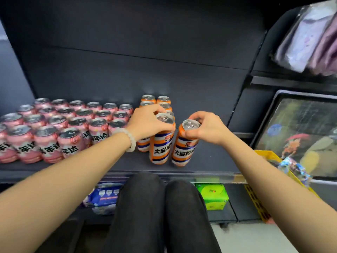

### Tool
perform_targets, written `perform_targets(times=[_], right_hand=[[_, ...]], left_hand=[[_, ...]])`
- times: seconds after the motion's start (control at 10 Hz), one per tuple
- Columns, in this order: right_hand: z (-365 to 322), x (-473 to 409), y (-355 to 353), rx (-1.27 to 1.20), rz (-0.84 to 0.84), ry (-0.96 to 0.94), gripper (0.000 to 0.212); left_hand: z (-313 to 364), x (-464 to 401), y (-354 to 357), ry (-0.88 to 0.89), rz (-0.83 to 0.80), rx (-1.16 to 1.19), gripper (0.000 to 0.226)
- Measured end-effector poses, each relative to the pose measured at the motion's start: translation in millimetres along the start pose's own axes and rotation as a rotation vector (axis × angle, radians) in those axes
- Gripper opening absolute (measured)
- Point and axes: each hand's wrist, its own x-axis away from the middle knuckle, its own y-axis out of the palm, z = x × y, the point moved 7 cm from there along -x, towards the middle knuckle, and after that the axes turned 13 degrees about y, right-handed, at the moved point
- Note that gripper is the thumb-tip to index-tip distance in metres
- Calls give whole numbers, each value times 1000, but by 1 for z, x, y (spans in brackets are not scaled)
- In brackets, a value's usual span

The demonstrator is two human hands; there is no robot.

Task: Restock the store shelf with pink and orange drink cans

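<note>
On the shelf (116, 161), about two dozen pink cans (60, 125) fill nine o'clock. Each hand's grip clasps one orange can by its rim, left hand (145, 121) and right hand (207, 128), with more orange cans (156, 101) behind at twelve.

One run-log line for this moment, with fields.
left hand: grips orange can | right hand: grips second orange can | pink cans: shelved left
</note>
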Motion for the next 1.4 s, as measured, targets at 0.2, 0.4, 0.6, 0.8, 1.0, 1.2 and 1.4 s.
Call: perform_targets(times=[0.2, 0.4, 0.6, 0.8, 1.0, 1.2, 1.4], right_hand=[[-17, -38, 48, 34, -87, 2, 43], [-16, -61, 66, 10, -109, 33, 49], [-12, -57, 67, 14, -46, 25, 70], [-18, -52, 68, -10, -137, 100, 38], [-16, -50, 68, -96, -157, 102, 39], [-18, -41, 68, -73, -152, 59, 65], [-25, -8, 47, 314, 163, -148, 49]], left_hand=[[-50, -3, -5, -66, -17, -17, 40], [-70, -15, -9, -69, -25, -8, 33], [-82, -14, 2, -106, -97, -178, 73], [-78, -5, -1, -107, -95, -262, 68], [-79, -4, -1, -81, -71, -257, 63], [-66, -1, 0, -91, -130, -441, 77], [-27, 16, -14, 56, -40, -745, 60]])
